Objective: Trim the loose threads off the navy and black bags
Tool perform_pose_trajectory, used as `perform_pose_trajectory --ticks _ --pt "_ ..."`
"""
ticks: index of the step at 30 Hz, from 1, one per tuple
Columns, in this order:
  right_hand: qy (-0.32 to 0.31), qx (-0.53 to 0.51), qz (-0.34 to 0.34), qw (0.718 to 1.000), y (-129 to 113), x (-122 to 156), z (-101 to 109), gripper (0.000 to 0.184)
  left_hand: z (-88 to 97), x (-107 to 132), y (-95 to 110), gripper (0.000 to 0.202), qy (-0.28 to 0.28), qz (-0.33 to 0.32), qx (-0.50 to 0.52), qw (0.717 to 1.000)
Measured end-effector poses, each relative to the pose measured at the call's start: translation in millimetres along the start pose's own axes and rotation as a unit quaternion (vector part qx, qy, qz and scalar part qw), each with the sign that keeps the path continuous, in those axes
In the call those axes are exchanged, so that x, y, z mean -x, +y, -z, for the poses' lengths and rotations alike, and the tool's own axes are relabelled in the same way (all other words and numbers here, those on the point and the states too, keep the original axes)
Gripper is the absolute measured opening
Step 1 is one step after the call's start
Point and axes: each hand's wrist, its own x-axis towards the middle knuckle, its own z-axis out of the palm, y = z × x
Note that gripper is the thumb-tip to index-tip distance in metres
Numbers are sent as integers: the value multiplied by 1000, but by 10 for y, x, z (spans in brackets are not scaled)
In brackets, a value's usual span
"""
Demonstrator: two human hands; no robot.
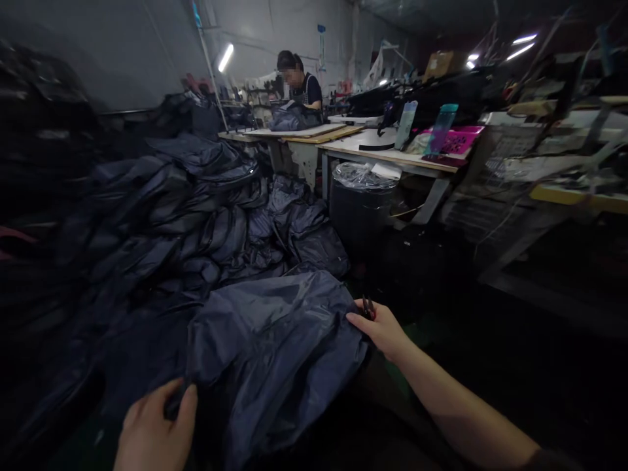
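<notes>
A shiny dark blue fabric bag (279, 333) spreads in front of me, creased and slack. At its right edge, my right hand (380, 327) pinches the fabric between thumb and fingers. Small dark thread snips (367, 307) are tucked in that same hand, blades pointing up. My left hand (159, 422) is at the bag's lower left edge, with thumb and fingers closed about the cloth; the exact grip is partly in shadow.
A large heap of similar dark blue bags (196, 216) fills the left and middle. Beyond it, a person (307, 88) works at a table (275, 133). A black bin (360, 206) with a plastic liner stands under another table, which holds bottles (441, 127) and a pink basket (464, 140).
</notes>
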Motion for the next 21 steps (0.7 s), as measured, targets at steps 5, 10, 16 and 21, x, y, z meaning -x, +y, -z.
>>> perform_pose_trajectory --ticks 5,10,16,21 --pt "-75 66 157 982 -351 187 -498 16 296 77 892 39 -75 -108 265 955" --pt "-231 102 303 919 -584 328 -798 36 187 21 1396 47 -164 -178 312 919" --pt "-211 115 376 895 -722 214 -712 32 42 18 1273 27 -320 -76 448 831" --pt "-139 144 290 936 -657 -91 -758 30 -150 277 1093 34 -426 60 534 728"
